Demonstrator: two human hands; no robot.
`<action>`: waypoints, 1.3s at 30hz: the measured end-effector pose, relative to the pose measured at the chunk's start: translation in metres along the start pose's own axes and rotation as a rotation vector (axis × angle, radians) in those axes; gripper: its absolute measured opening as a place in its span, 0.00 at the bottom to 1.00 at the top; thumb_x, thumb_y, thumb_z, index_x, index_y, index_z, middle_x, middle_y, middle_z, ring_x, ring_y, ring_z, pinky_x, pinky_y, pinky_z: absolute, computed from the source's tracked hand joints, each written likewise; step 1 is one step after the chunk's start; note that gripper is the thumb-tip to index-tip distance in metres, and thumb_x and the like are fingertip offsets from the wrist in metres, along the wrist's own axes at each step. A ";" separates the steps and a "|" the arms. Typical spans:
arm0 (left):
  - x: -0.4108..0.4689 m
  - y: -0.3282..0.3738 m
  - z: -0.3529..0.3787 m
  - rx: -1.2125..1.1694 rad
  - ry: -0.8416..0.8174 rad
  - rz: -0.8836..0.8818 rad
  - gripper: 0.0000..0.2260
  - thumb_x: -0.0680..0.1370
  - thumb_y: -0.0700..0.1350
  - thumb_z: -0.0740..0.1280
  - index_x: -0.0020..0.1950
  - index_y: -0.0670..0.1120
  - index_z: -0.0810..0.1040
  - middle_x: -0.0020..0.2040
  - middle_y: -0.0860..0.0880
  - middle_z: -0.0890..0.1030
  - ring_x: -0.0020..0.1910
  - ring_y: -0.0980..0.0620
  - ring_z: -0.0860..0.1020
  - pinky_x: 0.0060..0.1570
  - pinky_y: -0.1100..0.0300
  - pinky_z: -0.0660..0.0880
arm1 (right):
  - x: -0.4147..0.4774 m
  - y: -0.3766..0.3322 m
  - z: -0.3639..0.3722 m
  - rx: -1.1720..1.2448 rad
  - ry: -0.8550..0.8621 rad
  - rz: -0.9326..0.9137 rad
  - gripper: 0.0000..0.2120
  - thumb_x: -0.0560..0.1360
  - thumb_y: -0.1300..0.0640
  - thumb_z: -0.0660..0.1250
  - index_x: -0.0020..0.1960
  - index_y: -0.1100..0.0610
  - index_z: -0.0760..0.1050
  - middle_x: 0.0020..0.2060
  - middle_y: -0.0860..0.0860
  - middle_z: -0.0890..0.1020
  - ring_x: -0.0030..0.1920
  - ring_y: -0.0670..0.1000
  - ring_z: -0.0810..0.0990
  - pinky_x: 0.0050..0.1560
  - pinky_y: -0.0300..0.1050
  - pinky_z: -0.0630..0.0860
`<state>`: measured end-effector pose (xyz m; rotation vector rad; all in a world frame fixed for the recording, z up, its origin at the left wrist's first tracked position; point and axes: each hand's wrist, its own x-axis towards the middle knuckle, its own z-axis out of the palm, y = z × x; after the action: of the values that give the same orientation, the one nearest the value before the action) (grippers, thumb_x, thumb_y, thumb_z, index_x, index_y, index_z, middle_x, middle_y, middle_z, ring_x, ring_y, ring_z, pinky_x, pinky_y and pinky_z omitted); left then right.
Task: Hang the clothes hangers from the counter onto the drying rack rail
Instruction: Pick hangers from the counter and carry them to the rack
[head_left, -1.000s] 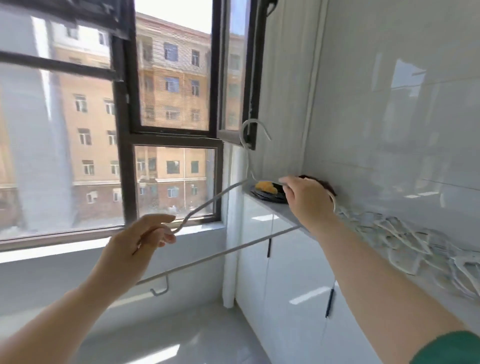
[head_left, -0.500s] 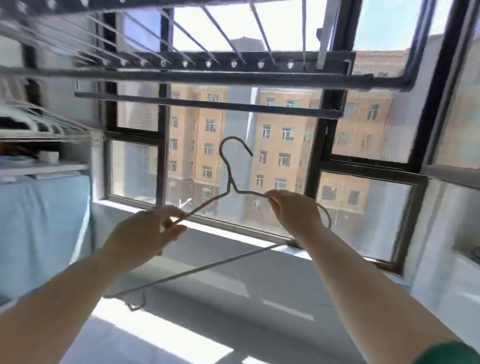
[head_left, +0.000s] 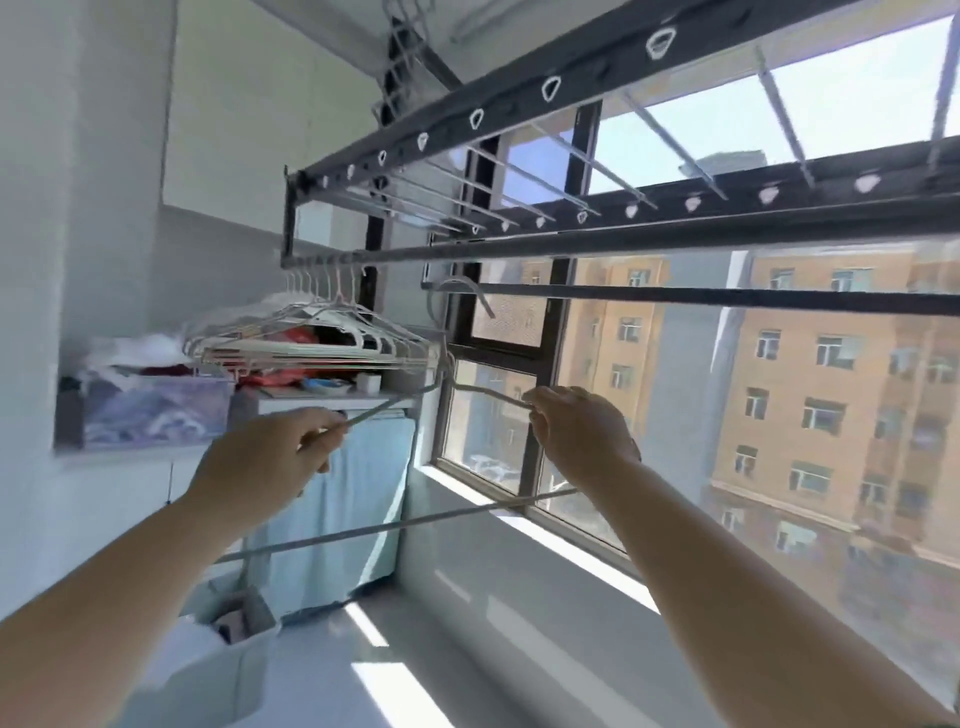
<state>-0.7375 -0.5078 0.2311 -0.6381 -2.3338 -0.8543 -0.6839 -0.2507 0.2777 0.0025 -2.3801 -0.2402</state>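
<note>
I hold one grey wire hanger (head_left: 410, 525) in both hands, raised toward the dark drying rack rail (head_left: 597, 248). My left hand (head_left: 270, 457) pinches its left shoulder wire. My right hand (head_left: 576, 434) grips the right shoulder wire. The hanger's hook (head_left: 457, 293) is up beside a thinner dark bar (head_left: 727, 297) just under the rail; I cannot tell whether it touches. Several white hangers (head_left: 311, 338) hang bunched at the rail's left end. The counter is out of view.
The rack's upper frame (head_left: 519, 104) with ring holes and thin cross rods spans overhead. A window (head_left: 675, 415) fills the right side above a sill. At the left stand a cluttered shelf (head_left: 156, 410), a blue cloth (head_left: 358, 499) and a white bin (head_left: 223, 670).
My view has swung left and up from the counter to the rack. Both hands carried the hanger upward, bringing its hook near the rail by the bunched hangers.
</note>
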 end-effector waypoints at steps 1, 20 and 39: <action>0.008 -0.011 0.000 0.017 0.021 -0.012 0.11 0.77 0.48 0.59 0.55 0.47 0.77 0.36 0.51 0.78 0.26 0.52 0.76 0.27 0.61 0.73 | 0.013 -0.004 0.007 0.004 0.003 -0.025 0.14 0.79 0.56 0.54 0.63 0.53 0.71 0.59 0.51 0.78 0.59 0.53 0.74 0.56 0.47 0.71; 0.244 -0.202 -0.003 -0.049 0.158 0.021 0.08 0.77 0.46 0.61 0.43 0.47 0.77 0.32 0.45 0.80 0.30 0.45 0.78 0.36 0.52 0.77 | 0.236 -0.090 0.057 -0.565 0.287 0.200 0.23 0.76 0.61 0.49 0.71 0.57 0.55 0.71 0.56 0.61 0.73 0.57 0.53 0.72 0.59 0.39; 0.306 -0.196 0.045 -0.070 -0.035 0.113 0.14 0.78 0.44 0.59 0.33 0.45 0.71 0.25 0.50 0.70 0.25 0.53 0.68 0.26 0.61 0.58 | 0.249 -0.088 0.061 -0.722 0.199 0.308 0.23 0.75 0.61 0.55 0.70 0.60 0.58 0.63 0.58 0.71 0.62 0.60 0.68 0.65 0.55 0.57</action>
<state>-1.0920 -0.5388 0.3180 -0.8121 -2.2830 -0.8826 -0.9138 -0.3436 0.3877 -0.6391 -1.9444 -0.8847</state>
